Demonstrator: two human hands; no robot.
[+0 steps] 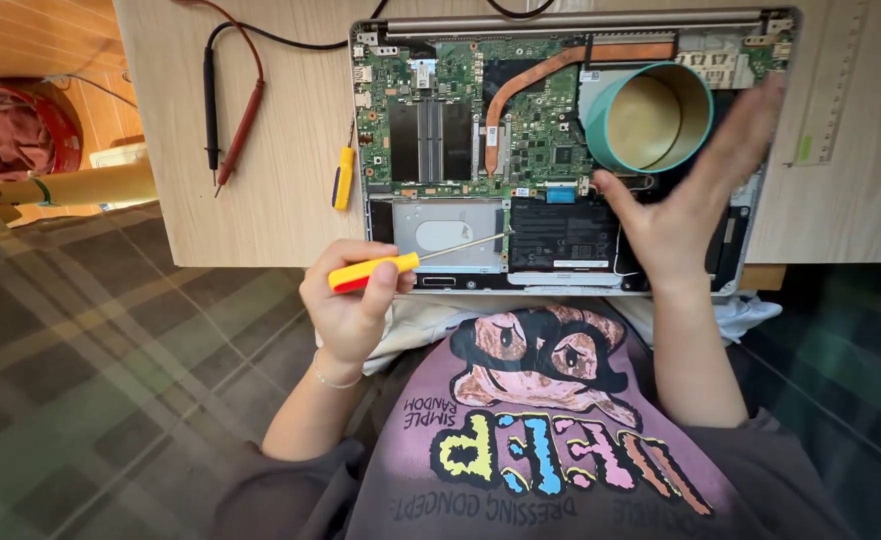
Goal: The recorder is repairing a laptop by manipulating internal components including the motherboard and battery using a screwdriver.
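Yellow-handled screwdriver [400,262] is being gripped in the left hand [352,300], tip hovering by the drive bay; the right hand [695,195] is lying flat, fingers spread, on the opened laptop [560,150]. Cover already off, boards still in.

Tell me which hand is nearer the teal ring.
Right. The right hand lies flat on the open laptop, fingers beside the teal ring; the left hand holds a yellow screwdriver farther off, at the laptop's near edge.

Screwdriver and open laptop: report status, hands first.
Left hand gripping yellow screwdriver, tip at the laptop drive bay. Right hand flat on the open laptop, fingers spread. Teal ring lying on the board beside right fingers.
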